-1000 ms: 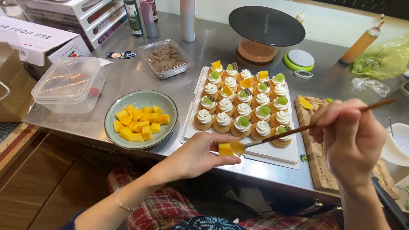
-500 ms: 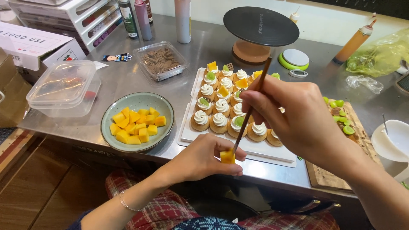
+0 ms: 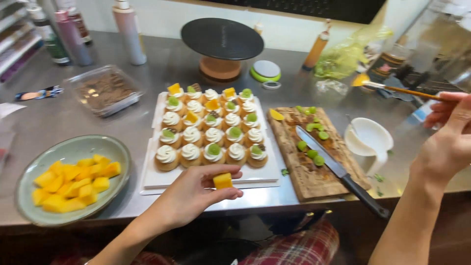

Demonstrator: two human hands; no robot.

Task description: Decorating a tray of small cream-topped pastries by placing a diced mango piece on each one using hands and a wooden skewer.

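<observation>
1. A small yellow fruit cube [image 3: 223, 180] sits pinched between the thumb and fingertips of the left hand [image 3: 196, 194], which is cupped palm-up just in front of the near edge of the white tray [image 3: 216, 177]
2. The right hand [image 3: 449, 142] is raised at the far right, well apart from the cube, its fingers closed around a thin wooden-handled brush [image 3: 400, 90] whose tip points left, above the counter behind the cutting board
3. The tray carries rows of small tartlets [image 3: 211, 126] topped with white cream; some bear green grape halves, a few bear yellow fruit pieces, and several in the nearest row are plain cream
4. Left of the tray a pale green plate [image 3: 73, 147] holds a heap of more yellow fruit chunks [image 3: 73, 181]
5. Right of the tray lies a wooden cutting board [image 3: 314, 184] with green grape halves scattered on it and a black-handled knife [image 3: 341, 172] laid diagonally across
6. Just beside the board stands a white cup [image 3: 370, 140]
7. Behind the tray is a dark cake turntable [image 3: 222, 38], with a clear plastic tub [image 3: 104, 90] of brown crumbs to the left and several bottles [image 3: 128, 29] along the back of the steel counter [image 3: 73, 118]
</observation>
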